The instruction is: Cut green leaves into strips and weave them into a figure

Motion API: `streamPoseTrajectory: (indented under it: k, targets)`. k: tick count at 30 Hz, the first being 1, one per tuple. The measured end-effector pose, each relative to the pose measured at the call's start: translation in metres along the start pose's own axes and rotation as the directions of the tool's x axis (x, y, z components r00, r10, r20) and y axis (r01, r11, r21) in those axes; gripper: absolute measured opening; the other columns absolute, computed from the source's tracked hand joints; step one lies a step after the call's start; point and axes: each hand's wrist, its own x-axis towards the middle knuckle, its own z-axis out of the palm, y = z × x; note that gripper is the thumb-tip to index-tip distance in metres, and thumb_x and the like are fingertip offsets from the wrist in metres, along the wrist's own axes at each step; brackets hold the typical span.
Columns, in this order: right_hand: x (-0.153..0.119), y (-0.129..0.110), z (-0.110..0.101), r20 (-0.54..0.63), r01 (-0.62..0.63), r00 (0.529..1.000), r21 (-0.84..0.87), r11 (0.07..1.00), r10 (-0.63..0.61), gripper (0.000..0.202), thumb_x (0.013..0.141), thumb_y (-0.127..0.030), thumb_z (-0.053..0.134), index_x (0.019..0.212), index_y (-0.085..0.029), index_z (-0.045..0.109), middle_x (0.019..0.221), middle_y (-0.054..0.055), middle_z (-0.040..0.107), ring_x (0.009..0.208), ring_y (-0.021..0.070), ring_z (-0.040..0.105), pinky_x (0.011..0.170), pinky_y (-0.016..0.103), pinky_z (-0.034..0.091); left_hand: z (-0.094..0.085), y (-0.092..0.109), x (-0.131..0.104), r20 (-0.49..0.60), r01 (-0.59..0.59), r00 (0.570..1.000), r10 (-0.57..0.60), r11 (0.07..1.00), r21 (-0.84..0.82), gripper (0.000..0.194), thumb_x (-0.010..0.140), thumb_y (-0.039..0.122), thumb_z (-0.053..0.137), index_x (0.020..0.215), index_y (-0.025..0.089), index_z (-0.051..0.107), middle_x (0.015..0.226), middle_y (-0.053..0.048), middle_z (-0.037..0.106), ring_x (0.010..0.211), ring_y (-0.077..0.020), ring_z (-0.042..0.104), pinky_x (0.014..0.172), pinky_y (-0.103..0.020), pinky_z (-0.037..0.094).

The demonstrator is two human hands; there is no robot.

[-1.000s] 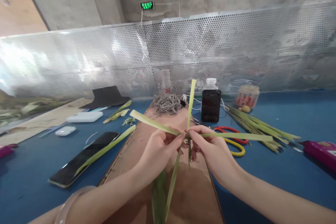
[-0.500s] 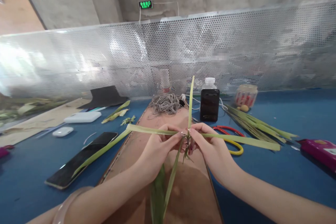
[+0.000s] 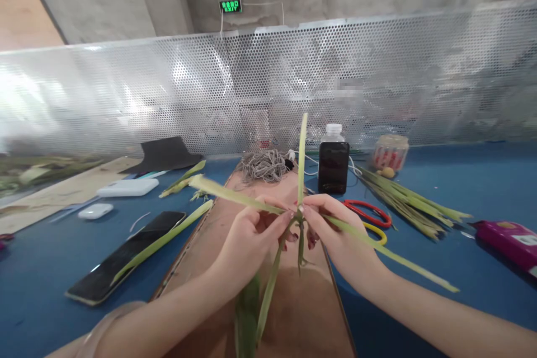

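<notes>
My left hand [image 3: 255, 229] pinches the crossing of several green leaf strips [image 3: 302, 162] from the left. From the right, my right hand [image 3: 329, 224] pinches the same crossing, its fingertips close to the left ones. One strip stands upright, one reaches out to the left, one slants down to the right, and darker ends hang below. Between my forearms a wider dark green leaf [image 3: 247, 319] lies on the brown board [image 3: 306, 313]. The exact knot at the fingertips is partly hidden.
Left: a black phone [image 3: 126, 257] under a loose leaf strip [image 3: 168, 240], and white cases. Behind: grey cord [image 3: 265, 166] and an upright phone [image 3: 333, 168]. Right: red-yellow scissors [image 3: 369, 215], leaf strips [image 3: 403, 201], a jar [image 3: 391, 152] and a purple packet [image 3: 507, 243].
The left strip's outer end has risen and parted from the strip over the phone. The right strip has swung downward and turned edge-on. Both hands keep their pinch.
</notes>
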Motion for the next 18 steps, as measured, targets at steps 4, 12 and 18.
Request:
streamPoseTrajectory:
  k: [4,12,18]
  targets:
    - [-0.0036,-0.0006,-0.0002,-0.004,0.019,1.000,-0.034,0.999,-0.019,0.009,0.080,-0.027,0.053,0.079,-0.020,0.058,0.059,-0.004,0.055,0.046,0.0049,0.048,0.043,0.014,0.042,0.0013,0.0004,0.0004,-0.061,-0.016,0.998,0.016,1.000,0.004,0.013,0.075,0.026,0.059,0.078,0.015,0.054,0.065,0.002,0.060,0.055,-0.0079,0.056,0.051,-0.019,0.049]
    - [-0.0030,-0.0009,-0.0004,0.019,0.007,1.000,-0.102,0.995,-0.005,0.008,0.081,-0.026,0.051,0.079,-0.020,0.056,0.059,-0.004,0.056,0.046,0.0053,0.048,0.043,0.014,0.042,-0.0020,-0.0031,0.0016,0.008,-0.033,0.999,0.034,0.995,-0.098,0.013,0.076,0.023,0.058,0.085,0.016,0.052,0.070,0.002,0.060,0.061,-0.0081,0.057,0.054,-0.018,0.048]
    - [-0.0036,0.0034,0.0010,0.051,-0.033,0.998,-0.032,0.999,0.035,0.012,0.082,-0.030,0.050,0.092,-0.023,0.050,0.059,-0.006,0.051,0.044,0.0064,0.046,0.042,0.018,0.040,-0.0015,-0.0034,0.0020,0.002,-0.046,0.999,0.048,0.983,-0.180,0.045,0.079,0.019,0.054,0.117,0.022,0.030,0.067,0.002,0.060,0.055,-0.0108,0.057,0.054,-0.024,0.047]
